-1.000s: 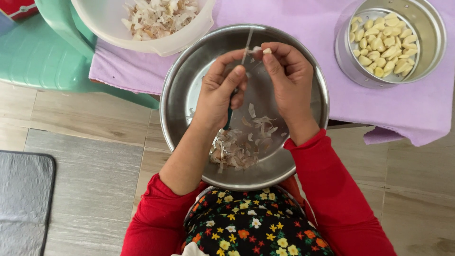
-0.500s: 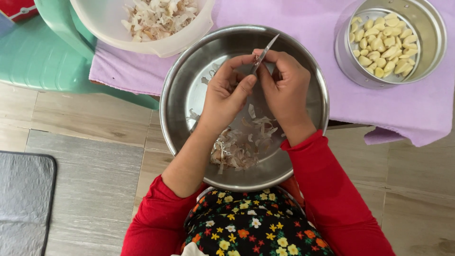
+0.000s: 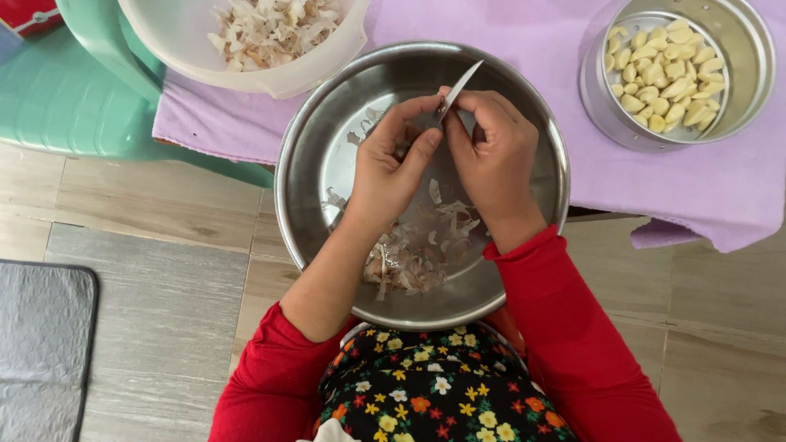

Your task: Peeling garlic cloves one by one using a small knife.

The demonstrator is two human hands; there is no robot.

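My left hand (image 3: 389, 168) grips a small knife (image 3: 460, 84); its thin blade pokes up and to the right between my two hands, and the handle is hidden in my fist. My right hand (image 3: 495, 160) is closed around a garlic clove that its fingers almost fully hide, pressed against the blade. Both hands hover over a large steel bowl (image 3: 311, 155). Papery garlic skins (image 3: 417, 254) lie in the bowl's near part.
A round steel container (image 3: 741, 41) of peeled cloves (image 3: 663, 78) sits at the far right on a purple cloth (image 3: 540, 41). A white bowl (image 3: 327, 61) of skins stands far left. A green plastic chair (image 3: 74, 98) and a grey mat (image 3: 41, 344) are on the tiled floor.
The knife blade has tilted from nearly upright to slanting up-right. My hands have drawn closer together over the bowl, and the clove has slipped out of sight between my fingers.
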